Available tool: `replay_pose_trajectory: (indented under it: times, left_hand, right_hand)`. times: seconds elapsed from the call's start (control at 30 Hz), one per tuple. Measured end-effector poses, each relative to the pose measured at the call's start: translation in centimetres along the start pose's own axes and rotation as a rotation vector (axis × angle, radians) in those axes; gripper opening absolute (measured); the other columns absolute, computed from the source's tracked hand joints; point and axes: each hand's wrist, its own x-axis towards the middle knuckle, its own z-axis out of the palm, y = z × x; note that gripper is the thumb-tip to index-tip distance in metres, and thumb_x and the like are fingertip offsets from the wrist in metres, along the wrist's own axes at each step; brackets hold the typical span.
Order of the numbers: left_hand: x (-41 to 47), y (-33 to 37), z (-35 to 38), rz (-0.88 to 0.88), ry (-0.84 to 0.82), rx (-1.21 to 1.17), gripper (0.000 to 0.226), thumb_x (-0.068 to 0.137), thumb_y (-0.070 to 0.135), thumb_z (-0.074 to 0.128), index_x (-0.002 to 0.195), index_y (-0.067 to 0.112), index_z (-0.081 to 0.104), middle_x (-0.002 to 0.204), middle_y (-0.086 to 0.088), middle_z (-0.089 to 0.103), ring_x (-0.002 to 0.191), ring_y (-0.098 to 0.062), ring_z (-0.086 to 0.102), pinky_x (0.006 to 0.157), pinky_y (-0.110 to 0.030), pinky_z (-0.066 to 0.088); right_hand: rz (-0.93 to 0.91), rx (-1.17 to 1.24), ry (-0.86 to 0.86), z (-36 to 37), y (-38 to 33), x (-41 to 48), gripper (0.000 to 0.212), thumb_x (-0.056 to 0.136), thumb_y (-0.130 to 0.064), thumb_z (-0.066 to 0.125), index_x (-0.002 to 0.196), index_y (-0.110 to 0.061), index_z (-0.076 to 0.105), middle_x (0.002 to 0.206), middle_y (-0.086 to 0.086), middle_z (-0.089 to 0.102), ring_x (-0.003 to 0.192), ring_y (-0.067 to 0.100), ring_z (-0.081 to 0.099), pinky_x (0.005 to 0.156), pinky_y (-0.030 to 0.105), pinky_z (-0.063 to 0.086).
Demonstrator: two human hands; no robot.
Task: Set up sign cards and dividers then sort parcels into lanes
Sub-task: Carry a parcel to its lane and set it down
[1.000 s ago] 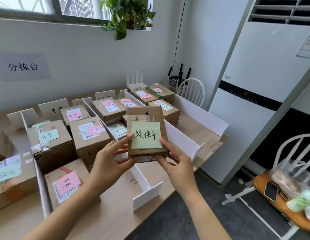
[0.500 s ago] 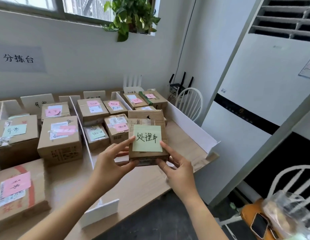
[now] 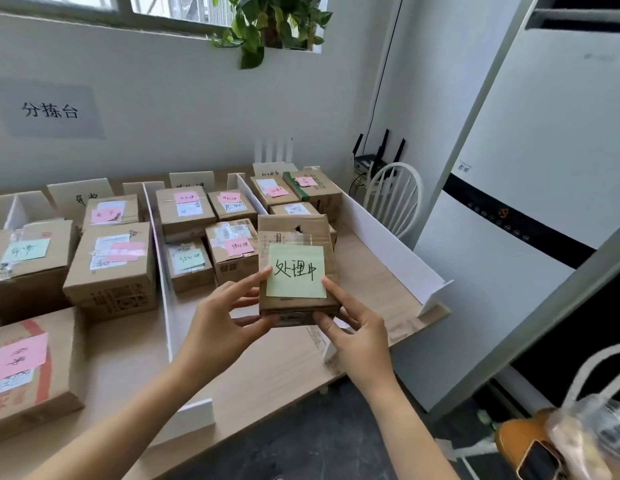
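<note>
A small cardboard parcel [image 3: 294, 233] with a green sticky note [image 3: 296, 271] is held up over the table between both hands. My left hand [image 3: 222, 320] grips its left edge and bottom, and my right hand [image 3: 353, 327] grips its right lower corner. White foam dividers [image 3: 159, 258] [image 3: 388, 251] split the wooden table [image 3: 274, 362] into lanes. Several labelled parcels [image 3: 111, 265] [image 3: 232, 251] [image 3: 312, 188] sit in those lanes. White sign cards [image 3: 80, 195] [image 3: 191, 181] stand at the far end of the lanes.
A large parcel with a pink note [image 3: 28, 368] lies at the near left. A white chair [image 3: 395, 199] stands beyond the table's right end, next to a tall white air conditioner [image 3: 530, 202]. Another chair with a bag and phone [image 3: 558, 445] is at the lower right.
The view has swung left and closer to the table, showing more of the left lanes. The parcel stays held in both hands, now over the right lanes.
</note>
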Motion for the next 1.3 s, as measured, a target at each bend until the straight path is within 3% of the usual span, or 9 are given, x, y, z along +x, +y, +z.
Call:
replay_pose_trajectory:
  times: [0.47, 0.6, 0.83, 0.93, 1.1, 1.2, 1.3]
  left_hand:
    - [10.4, -1.8, 8.4, -0.003, 0.005, -0.025, 0.069, 0.071, 0.001, 0.077, 0.124, 0.038, 0.053, 0.105, 0.003, 0.062, 0.100, 0.008, 0.058, 0.071, -0.002, 0.046]
    - [13.5, -2.5, 10.3, -0.007, 0.037, -0.047, 0.076, 0.069, 0.002, 0.078, 0.119, 0.053, 0.053, 0.103, 0.002, 0.063, 0.098, 0.001, 0.062, 0.071, -0.005, 0.049]
    - [18.0, -4.2, 13.2, -0.043, -0.003, -0.032, 0.075, 0.069, 0.005, 0.080, 0.118, 0.055, 0.055, 0.103, 0.003, 0.065, 0.099, -0.009, 0.064, 0.074, -0.021, 0.057]
    - [19.6, -4.0, 15.1, -0.025, -0.018, 0.002, 0.077, 0.070, 0.004, 0.080, 0.119, 0.057, 0.052, 0.102, 0.006, 0.064, 0.097, 0.000, 0.061, 0.071, -0.015, 0.054]
    - [21.9, -4.2, 18.3, -0.052, -0.001, 0.007, 0.064, 0.072, 0.005, 0.079, 0.122, 0.038, 0.058, 0.101, 0.002, 0.065, 0.094, -0.002, 0.062, 0.071, -0.009, 0.050]
    - [23.6, -4.7, 20.0, -0.055, 0.018, 0.041, 0.065, 0.071, 0.009, 0.080, 0.121, 0.043, 0.057, 0.100, 0.008, 0.066, 0.094, -0.003, 0.063, 0.077, -0.012, 0.051]
    - [25.4, -5.2, 21.7, -0.069, 0.022, 0.056, 0.064, 0.072, 0.011, 0.080, 0.119, 0.047, 0.055, 0.102, 0.014, 0.065, 0.094, -0.001, 0.064, 0.083, -0.014, 0.051]
  right_hand:
    - [0.046, -0.061, -0.017, -7.2, 3.7, 11.0, 0.050, 0.086, -0.005, 0.069, 0.121, -0.041, 0.061, 0.119, -0.019, 0.063, 0.107, -0.010, 0.057, 0.079, 0.002, 0.043]
    - [0.049, -0.057, -0.023, -9.0, 4.9, 14.7, 0.050, 0.084, -0.006, 0.071, 0.119, -0.041, 0.063, 0.120, -0.021, 0.064, 0.110, -0.007, 0.058, 0.082, 0.004, 0.044]
    - [0.037, -0.066, -0.002, -11.6, 7.0, 19.5, 0.058, 0.082, -0.002, 0.072, 0.111, -0.051, 0.065, 0.123, -0.016, 0.064, 0.108, -0.004, 0.060, 0.082, 0.006, 0.046]
    - [0.056, -0.080, 0.020, -13.3, 7.7, 20.7, 0.058, 0.082, -0.002, 0.072, 0.111, -0.052, 0.064, 0.123, -0.017, 0.063, 0.109, -0.005, 0.059, 0.083, 0.006, 0.045]
    - [0.070, -0.103, 0.019, -16.2, 8.7, 23.2, 0.054, 0.082, -0.001, 0.071, 0.115, -0.044, 0.064, 0.115, -0.024, 0.065, 0.106, -0.004, 0.061, 0.082, 0.008, 0.047]
    - [0.086, -0.104, 0.018, -17.7, 9.6, 25.1, 0.055, 0.083, -0.001, 0.070, 0.114, -0.045, 0.064, 0.111, -0.027, 0.065, 0.104, -0.003, 0.062, 0.087, 0.014, 0.051]
    - [0.095, -0.094, 0.011, -19.1, 10.9, 27.2, 0.054, 0.083, 0.001, 0.069, 0.115, -0.042, 0.065, 0.118, -0.019, 0.065, 0.102, -0.003, 0.063, 0.090, 0.018, 0.052]
